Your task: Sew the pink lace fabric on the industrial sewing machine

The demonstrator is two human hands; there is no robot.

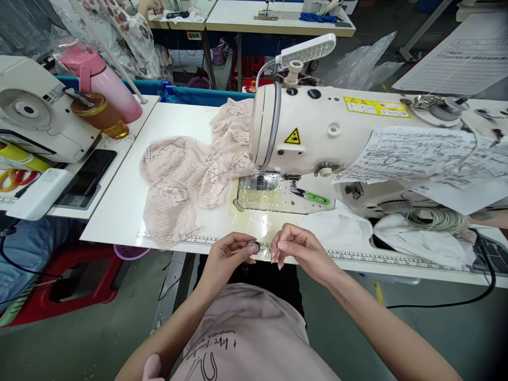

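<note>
My left hand [230,254] pinches a small, dark metal bobbin [253,245] between thumb and fingertips, just over the table's front edge. Close by on the right, my right hand [299,247] has its thumb and curled fingers together; whatever they may hold is too fine to see. Ahead of both hands stands a white sewing machine [317,127] with a metal needle plate. Pale pink lace fabric [178,169] lies in a bunch to the left of the needle, partly hidden behind the machine head. Green thread snips [313,197] rest on the machine bed.
A printed ruler strip [369,258] runs along the table's front edge. White cloth [339,225] and a coil of pale cord [436,219] lie at right. At left are a pink bottle [105,79], a phone [92,172] and a red stool [75,280]. Another person sits beyond.
</note>
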